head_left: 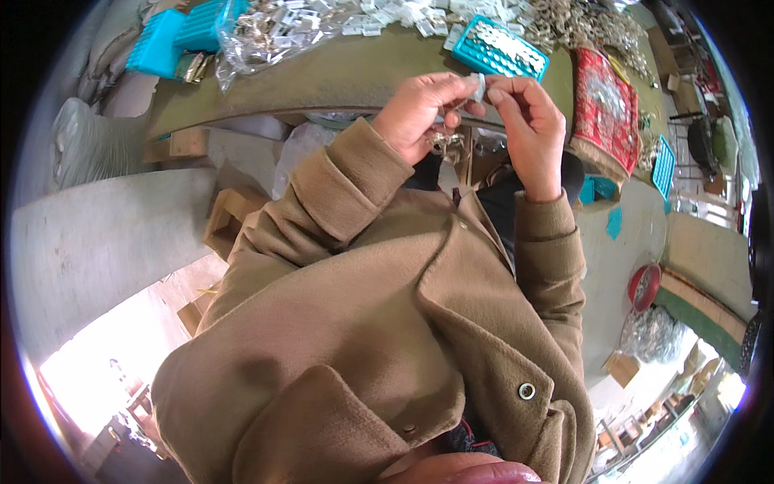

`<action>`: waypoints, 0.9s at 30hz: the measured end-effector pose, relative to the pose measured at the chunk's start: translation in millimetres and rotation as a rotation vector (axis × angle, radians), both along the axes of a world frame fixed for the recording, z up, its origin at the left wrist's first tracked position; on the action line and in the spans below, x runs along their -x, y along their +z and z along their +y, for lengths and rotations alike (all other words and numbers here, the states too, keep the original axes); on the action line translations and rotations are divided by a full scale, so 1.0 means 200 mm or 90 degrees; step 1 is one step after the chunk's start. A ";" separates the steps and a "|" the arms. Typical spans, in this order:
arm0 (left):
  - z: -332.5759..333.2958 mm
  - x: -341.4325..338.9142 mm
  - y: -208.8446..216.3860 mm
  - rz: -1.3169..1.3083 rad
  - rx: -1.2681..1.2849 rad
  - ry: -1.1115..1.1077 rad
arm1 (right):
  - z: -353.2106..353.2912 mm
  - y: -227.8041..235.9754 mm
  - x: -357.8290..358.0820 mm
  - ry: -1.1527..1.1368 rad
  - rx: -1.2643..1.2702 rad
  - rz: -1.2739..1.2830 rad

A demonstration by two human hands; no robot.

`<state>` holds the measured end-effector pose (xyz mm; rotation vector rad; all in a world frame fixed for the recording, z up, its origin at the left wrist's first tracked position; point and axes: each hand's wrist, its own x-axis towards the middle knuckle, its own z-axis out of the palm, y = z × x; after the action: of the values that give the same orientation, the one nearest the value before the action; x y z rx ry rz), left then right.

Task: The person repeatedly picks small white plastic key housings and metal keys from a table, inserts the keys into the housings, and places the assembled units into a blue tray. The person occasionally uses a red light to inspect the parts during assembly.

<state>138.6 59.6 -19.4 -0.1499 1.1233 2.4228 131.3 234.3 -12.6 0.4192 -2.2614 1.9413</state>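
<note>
Two hands (pixel 476 113) on small white piece (pixel 478 87)

Small white plastic piece (pixel 479 86) pinched between fingertips of left hand (pixel 419 113) and right hand (pixel 528 129), held upright above table edge (shape too small to tell). Metal bits dangle under left palm.

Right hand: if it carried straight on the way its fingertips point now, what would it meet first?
The right hand points up and left; its fingertips already pinch a small white piece together with the left hand. Past that, the table edge and the teal tray probably come next, though depth is unclear.
</note>
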 end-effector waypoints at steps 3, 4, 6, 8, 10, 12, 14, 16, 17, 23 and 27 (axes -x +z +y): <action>-0.01 0.00 -0.03 0.005 0.027 -0.028 | 0.01 0.01 0.00 0.013 -0.120 0.036; -0.02 0.00 -0.04 0.008 0.019 -0.031 | 0.01 0.01 -0.01 0.037 -0.150 0.044; -0.02 0.01 -0.05 0.027 0.041 -0.029 | -0.02 0.01 0.00 0.041 -0.170 0.101; -0.03 0.02 -0.06 -0.012 0.030 -0.030 | -0.04 0.00 0.01 0.035 -0.217 0.128; -0.03 0.03 -0.06 0.010 0.067 -0.023 | -0.05 -0.01 0.03 0.041 -0.223 0.108; -0.04 0.04 -0.05 0.032 0.123 -0.011 | -0.07 -0.02 0.06 0.040 -0.198 0.139; -0.05 0.08 -0.04 0.071 0.139 -0.004 | -0.07 -0.03 0.10 0.065 -0.164 0.082; -0.08 0.13 -0.03 0.099 0.138 -0.007 | -0.06 -0.03 0.15 0.072 -0.159 0.101; -0.11 0.17 -0.02 0.169 0.181 -0.002 | -0.05 -0.02 0.17 0.049 -0.163 0.103; -0.59 0.46 0.14 0.515 0.897 0.237 | 0.06 -0.05 0.23 0.016 -0.025 -0.046; -0.73 0.49 0.14 0.604 1.138 0.431 | 0.05 -0.12 0.25 0.008 0.069 -0.041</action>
<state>41.6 -85.9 8.8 0.1360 3.7190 0.8565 80.9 244.0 -37.0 0.3649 -2.1820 2.1011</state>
